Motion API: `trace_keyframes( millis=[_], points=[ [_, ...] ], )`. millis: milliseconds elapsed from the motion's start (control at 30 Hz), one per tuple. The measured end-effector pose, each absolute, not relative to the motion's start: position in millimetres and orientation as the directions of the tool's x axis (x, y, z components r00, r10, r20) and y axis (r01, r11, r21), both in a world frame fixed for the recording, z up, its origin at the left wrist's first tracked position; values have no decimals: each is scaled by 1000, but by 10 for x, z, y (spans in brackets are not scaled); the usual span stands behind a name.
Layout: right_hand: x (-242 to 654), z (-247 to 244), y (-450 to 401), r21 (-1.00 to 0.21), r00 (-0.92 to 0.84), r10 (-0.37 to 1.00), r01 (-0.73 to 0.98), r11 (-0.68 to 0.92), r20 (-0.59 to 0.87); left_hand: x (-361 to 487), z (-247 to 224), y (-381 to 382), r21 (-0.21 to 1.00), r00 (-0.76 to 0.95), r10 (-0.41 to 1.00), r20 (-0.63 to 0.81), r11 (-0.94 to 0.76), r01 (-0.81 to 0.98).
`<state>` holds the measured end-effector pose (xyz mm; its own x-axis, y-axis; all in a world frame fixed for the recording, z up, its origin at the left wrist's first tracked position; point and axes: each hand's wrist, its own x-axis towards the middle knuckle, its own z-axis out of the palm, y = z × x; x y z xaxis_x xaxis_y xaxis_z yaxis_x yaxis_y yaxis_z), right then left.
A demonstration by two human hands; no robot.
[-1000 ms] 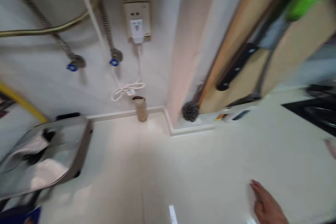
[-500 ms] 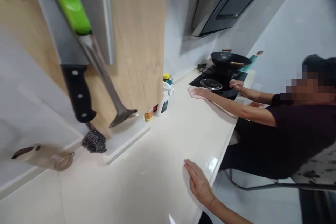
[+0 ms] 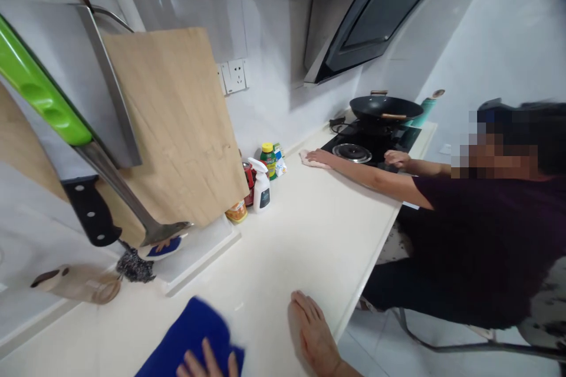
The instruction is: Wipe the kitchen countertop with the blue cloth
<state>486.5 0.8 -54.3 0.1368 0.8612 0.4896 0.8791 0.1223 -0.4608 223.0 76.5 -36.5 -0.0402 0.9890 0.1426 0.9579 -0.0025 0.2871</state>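
Note:
A dark blue cloth [image 3: 190, 330] lies on the white countertop [image 3: 274, 253] at the bottom of the view. My left hand [image 3: 206, 362] rests on this cloth with its fingers spread; the palm and wrist are cut off by the frame's lower edge. To its right, my right hand [image 3: 313, 330] lies flat on the bare countertop close to the front edge, fingers stretched out and holding nothing.
Knives, a green-handled ladle [image 3: 132, 188] and a cutting board [image 3: 177, 123] hang at left. A spray bottle [image 3: 262, 188] and jars stand by the wall. Another person [image 3: 469, 247] sits at right, one hand on a pale cloth [image 3: 312, 160] near the stove [image 3: 354, 152] and wok [image 3: 384, 109].
My left hand and the blue cloth have come into view at the bottom. The camera has turned, showing more wall. The other person's pale cloth has shifted toward the wall.

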Motion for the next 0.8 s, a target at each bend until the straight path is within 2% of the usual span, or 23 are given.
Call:
trace_keyframes(
  millis=[67,200,367,467,667,800],
  points=[
    [4877,-537,-25,-506,137,874,852,137,467,2650,-389,677,265,-38,983,180,-11,964],
    [4926,-603,-80,-624,201,852,761,174,483,3411,-407,734,284,204,951,231,-266,921],
    [5061,-594,24,-702,313,841,704,105,440,3546,-270,760,373,404,893,199,-450,812],
    [5097,-438,174,-690,301,873,722,54,383,3178,-163,715,395,336,916,217,-398,828],
    [4965,-302,282,-559,188,946,829,-10,263,2294,-218,652,479,32,994,107,-80,874],
    [4940,-393,243,-571,117,970,821,26,211,2115,-242,689,533,-6,997,82,-39,845]
  ],
)
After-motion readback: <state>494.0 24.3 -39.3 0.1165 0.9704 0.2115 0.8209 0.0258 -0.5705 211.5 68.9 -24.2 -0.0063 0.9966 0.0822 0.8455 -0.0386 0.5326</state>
